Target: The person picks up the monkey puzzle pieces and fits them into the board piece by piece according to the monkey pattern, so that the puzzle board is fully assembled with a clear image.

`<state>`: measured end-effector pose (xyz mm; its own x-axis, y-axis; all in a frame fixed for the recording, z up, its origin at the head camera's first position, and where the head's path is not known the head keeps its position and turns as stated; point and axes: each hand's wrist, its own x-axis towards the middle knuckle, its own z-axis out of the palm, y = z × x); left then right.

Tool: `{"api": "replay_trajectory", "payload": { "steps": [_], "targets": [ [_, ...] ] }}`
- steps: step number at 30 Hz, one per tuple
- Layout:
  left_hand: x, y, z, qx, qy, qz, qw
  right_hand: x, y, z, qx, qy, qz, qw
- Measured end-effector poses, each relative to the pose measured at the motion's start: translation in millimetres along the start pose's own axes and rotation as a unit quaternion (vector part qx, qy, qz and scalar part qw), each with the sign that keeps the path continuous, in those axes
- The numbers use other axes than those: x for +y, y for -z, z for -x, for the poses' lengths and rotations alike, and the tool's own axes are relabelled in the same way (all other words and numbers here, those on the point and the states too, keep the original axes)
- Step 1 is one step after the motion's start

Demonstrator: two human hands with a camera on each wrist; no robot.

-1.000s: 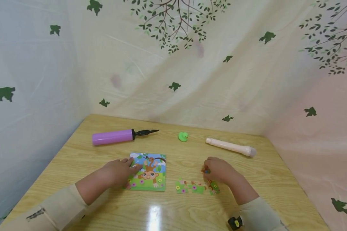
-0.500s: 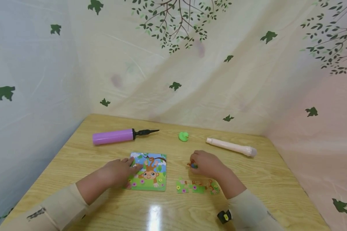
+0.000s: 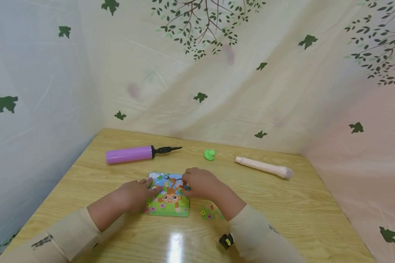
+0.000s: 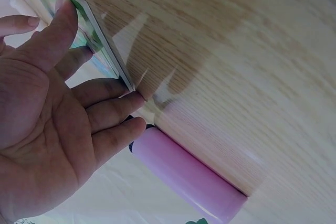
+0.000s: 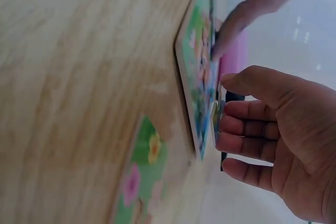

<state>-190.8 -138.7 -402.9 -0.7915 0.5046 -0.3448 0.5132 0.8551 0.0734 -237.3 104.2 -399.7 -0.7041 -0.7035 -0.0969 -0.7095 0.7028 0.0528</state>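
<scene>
A square monkey puzzle board [image 3: 169, 208] lies flat on the table. My left hand [image 3: 135, 195] rests on its left side; in the left wrist view, this hand [image 4: 58, 98] has its fingers extended along the board's edge, thumb on the picture. Over the board's upper right corner, my right hand [image 3: 202, 184] pinches a small puzzle piece [image 5: 215, 121] between thumb and fingertips. Whether that piece touches the board I cannot tell. Right of the board lie flowered puzzle pieces [image 3: 207, 213], partly hidden below my right forearm.
A purple balloon pump [image 3: 130, 155] with a black nozzle lies at the back left of the wooden table [image 3: 135, 241]. Behind the board sits a green toy duck [image 3: 209, 155]. Towards the back right is a pale pink toy microphone [image 3: 263, 167]. Printed cloth hangs around the table.
My right hand has carried the puzzle piece leftward, from above the loose pieces to the board's upper right corner. The left hand stays put on the board.
</scene>
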Motion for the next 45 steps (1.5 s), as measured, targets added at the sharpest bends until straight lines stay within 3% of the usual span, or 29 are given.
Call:
{"api": "replay_trajectory", "payload": {
  "steps": [5,10,29,32,38,41,45],
  "targets": [
    [0.9,0.9,-0.1,0.003,-0.001,-0.001,1.0,-14.2,-11.0,-16.9,-0.023,0.008,0.025,0.9994],
    [0.9,1.0,-0.2,0.004,-0.002,-0.001,1.0,-22.4,-13.5,-21.5,-0.041,-0.003,0.038,0.9984],
    [-0.7,-1.2,0.2,0.008,-0.004,0.012,0.9999,-36.6,-24.2,-20.2,-0.017,0.016,0.086,0.996],
    [-0.6,-0.8,1.3,0.012,-0.007,0.012,0.9998,-31.5,-25.0,-14.4,-0.003,0.023,0.057,0.9981],
    [-3.9,-6.2,-0.6,0.033,0.0,0.047,0.9983,-7.3,-16.6,16.2,0.022,0.024,-0.07,0.9971],
    [-6.8,-10.3,-0.6,0.045,0.01,0.062,0.997,5.0,-14.1,36.2,0.024,0.003,-0.074,0.997],
    [-9.1,-12.1,0.0,0.052,0.016,0.073,0.9959,16.0,-20.3,60.4,-0.002,-0.02,-0.06,0.998]
  ]
}}
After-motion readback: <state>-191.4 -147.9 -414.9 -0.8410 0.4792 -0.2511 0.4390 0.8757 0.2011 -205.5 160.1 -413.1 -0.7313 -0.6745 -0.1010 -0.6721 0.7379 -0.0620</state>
